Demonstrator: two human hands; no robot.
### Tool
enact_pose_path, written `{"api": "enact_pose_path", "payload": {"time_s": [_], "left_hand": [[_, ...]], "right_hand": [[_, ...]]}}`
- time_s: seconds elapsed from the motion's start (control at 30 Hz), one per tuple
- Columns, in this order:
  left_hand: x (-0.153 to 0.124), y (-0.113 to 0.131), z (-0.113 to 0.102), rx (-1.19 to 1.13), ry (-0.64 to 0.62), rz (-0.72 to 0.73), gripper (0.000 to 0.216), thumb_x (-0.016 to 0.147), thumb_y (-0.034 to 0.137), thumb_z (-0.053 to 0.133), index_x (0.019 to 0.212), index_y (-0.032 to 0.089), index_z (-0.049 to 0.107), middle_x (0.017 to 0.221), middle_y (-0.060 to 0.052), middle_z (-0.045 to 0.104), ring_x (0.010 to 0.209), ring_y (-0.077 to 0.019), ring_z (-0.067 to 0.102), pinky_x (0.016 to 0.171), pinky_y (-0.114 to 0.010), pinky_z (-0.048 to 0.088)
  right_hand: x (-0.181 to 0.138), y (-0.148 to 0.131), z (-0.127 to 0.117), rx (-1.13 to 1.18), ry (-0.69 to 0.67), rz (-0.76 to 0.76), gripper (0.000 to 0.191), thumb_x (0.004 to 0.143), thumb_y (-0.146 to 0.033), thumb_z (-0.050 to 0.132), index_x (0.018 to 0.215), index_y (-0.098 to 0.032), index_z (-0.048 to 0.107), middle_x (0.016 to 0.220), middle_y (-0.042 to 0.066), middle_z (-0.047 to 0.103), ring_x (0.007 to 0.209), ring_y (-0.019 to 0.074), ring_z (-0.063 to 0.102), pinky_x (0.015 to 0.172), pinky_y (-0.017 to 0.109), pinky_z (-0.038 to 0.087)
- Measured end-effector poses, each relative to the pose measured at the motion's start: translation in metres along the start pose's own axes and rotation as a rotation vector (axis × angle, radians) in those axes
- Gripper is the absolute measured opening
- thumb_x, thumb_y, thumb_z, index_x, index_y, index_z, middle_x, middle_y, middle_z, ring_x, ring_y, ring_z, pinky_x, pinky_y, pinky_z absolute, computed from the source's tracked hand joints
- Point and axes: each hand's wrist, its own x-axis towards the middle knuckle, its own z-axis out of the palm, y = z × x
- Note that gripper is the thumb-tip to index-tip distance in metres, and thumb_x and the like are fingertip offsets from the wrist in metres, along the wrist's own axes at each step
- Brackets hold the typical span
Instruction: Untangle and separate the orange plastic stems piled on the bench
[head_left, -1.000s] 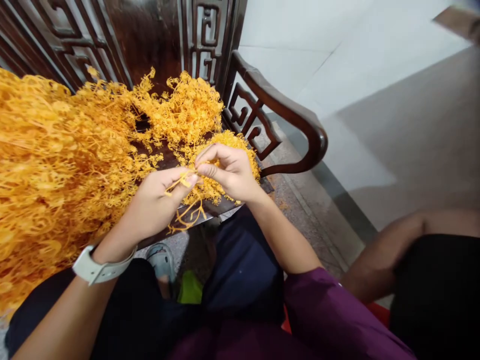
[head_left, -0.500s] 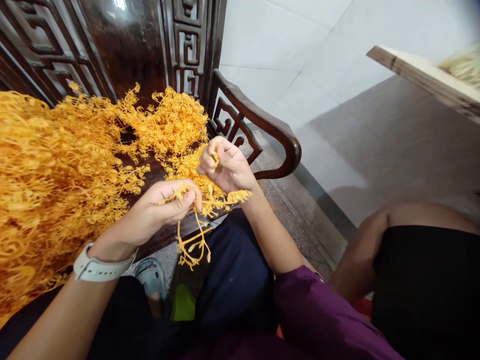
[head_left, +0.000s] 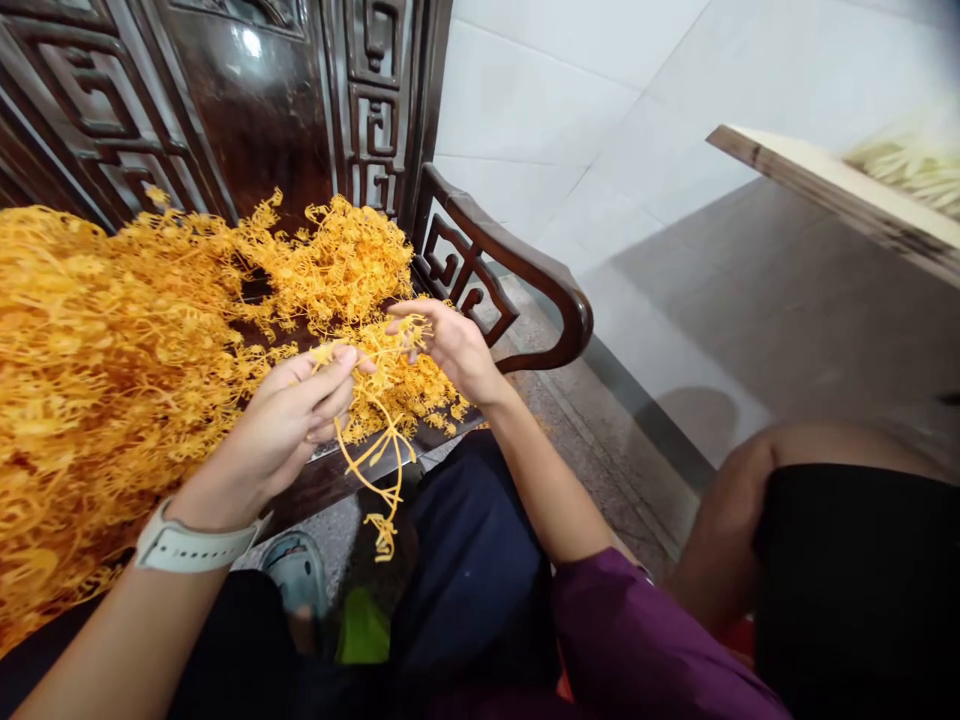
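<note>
My left hand (head_left: 304,415) is closed in a pinch on a yellow-orange plastic flower sprig (head_left: 385,437). Thin branching stems of the sprig hang below the fingers, and another branch points right. By that branch's tip is my right hand (head_left: 456,352), its fingers stretched out and apart, open; whether a fingertip touches the branch is hard to make out. Behind both hands, a smaller heap of like yellow-orange sprigs (head_left: 352,255) lies on the dark wooden bench (head_left: 300,500). A far bigger pile (head_left: 112,400) fills the left side.
The bench has a carved back (head_left: 247,110) and a curved armrest (head_left: 540,270) right of my hands. At upper right, a wooden board (head_left: 817,185) bears pale strands. Another person's bare knee (head_left: 727,500) is at the right. A light-coloured shoe (head_left: 296,575) shows below.
My right hand has opened from a closed curl and moved slightly down. My left hand, still pinching the sprig, has shifted a little left; the sprig's branches have turned.
</note>
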Motion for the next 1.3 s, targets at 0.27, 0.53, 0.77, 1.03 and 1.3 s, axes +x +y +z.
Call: {"api": "enact_pose_path", "payload": {"time_s": [0.27, 0.53, 0.77, 1.03, 1.3], "left_hand": [[-0.002, -0.014, 0.006, 0.243, 0.014, -0.002, 0.037, 0.094, 0.048, 0.081, 0.083, 0.017, 0.064, 0.059, 0.008, 0.034, 0.05, -0.0058, 0.02, 0.044, -0.017, 0.017], [-0.019, -0.028, 0.028, 0.594, 0.012, 0.21, 0.037, 0.102, 0.038, 0.062, 0.072, 0.018, 0.056, 0.067, 0.001, 0.05, 0.062, -0.0122, 0.044, 0.056, -0.023, 0.035], [-0.03, -0.014, 0.005, 0.482, 0.139, 0.16, 0.034, 0.104, 0.044, 0.065, 0.081, 0.019, 0.063, 0.061, 0.005, 0.04, 0.054, -0.0099, 0.031, 0.049, -0.022, 0.026], [-0.024, 0.003, -0.002, 0.169, 0.197, 0.047, 0.031, 0.094, 0.043, 0.079, 0.085, 0.017, 0.066, 0.055, 0.007, 0.036, 0.048, -0.0062, 0.024, 0.042, -0.013, 0.023], [-0.018, -0.005, -0.001, 0.148, 0.178, 0.02, 0.035, 0.091, 0.044, 0.083, 0.083, 0.017, 0.064, 0.056, 0.007, 0.035, 0.047, -0.0044, 0.023, 0.04, -0.01, 0.024]], "right_hand": [[0.011, 0.007, 0.031, 0.149, 0.204, -0.068, 0.043, 0.089, -0.06, 0.086, 0.086, -0.021, 0.07, 0.067, -0.005, 0.059, 0.058, 0.0084, 0.05, 0.053, 0.023, 0.04], [0.048, 0.032, -0.001, 0.158, 0.755, 0.13, 0.022, 0.109, -0.033, 0.058, 0.09, -0.024, 0.053, 0.062, -0.009, 0.041, 0.049, 0.0078, 0.031, 0.045, 0.021, 0.025], [0.043, 0.061, -0.028, -0.252, 0.496, 0.268, 0.005, 0.096, -0.014, 0.069, 0.098, -0.019, 0.069, 0.07, -0.007, 0.052, 0.06, 0.0115, 0.047, 0.062, 0.027, 0.041], [0.033, 0.028, 0.002, -0.046, 0.11, 0.101, 0.044, 0.107, -0.061, 0.057, 0.11, -0.02, 0.072, 0.096, 0.004, 0.072, 0.081, 0.0155, 0.066, 0.072, 0.03, 0.053], [0.026, 0.01, 0.035, 0.247, -0.015, 0.03, 0.038, 0.092, -0.054, 0.085, 0.089, -0.019, 0.07, 0.063, -0.005, 0.066, 0.055, 0.0077, 0.054, 0.058, 0.023, 0.043]]}}
